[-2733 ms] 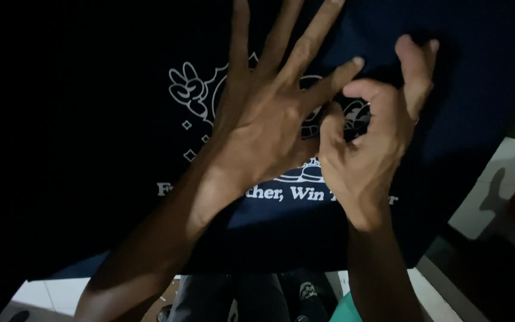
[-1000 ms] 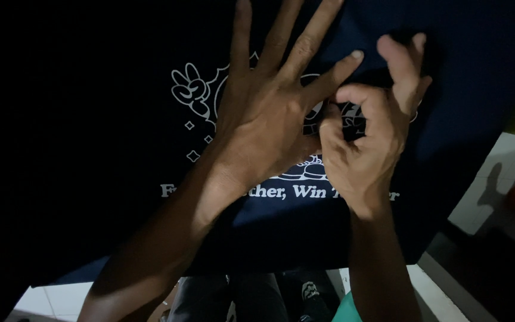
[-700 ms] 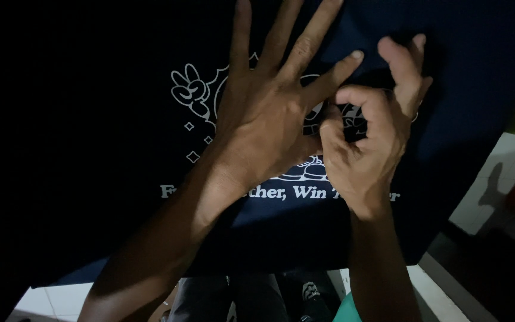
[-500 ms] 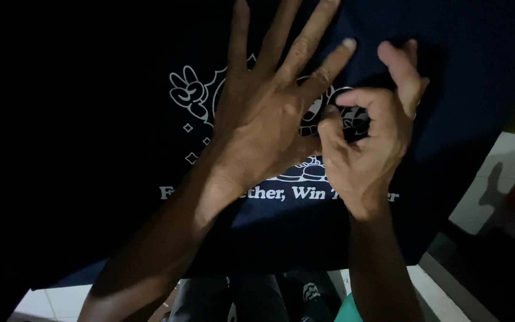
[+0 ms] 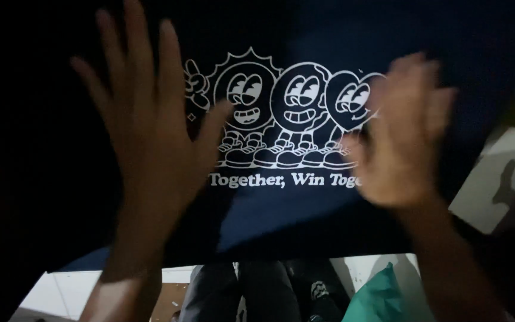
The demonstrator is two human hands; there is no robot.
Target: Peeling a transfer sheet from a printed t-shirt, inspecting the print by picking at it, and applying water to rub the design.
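Two bare hands are hovering flat over a dark navy cloth with a white cartoon print, both open and gripping nothing. Fingers of the left hand are spreading wide, thumb angling toward the print; the palm seems to be pressing or smoothing the fabric, though contact is hard to judge. Blurred with motion, the right hand is overlapping the print's right edge, fingers loosely extended. Below the wrists, the cloth's lower edge is hanging over pale floor tiles. A teal fabric corner is lying beside the right forearm.
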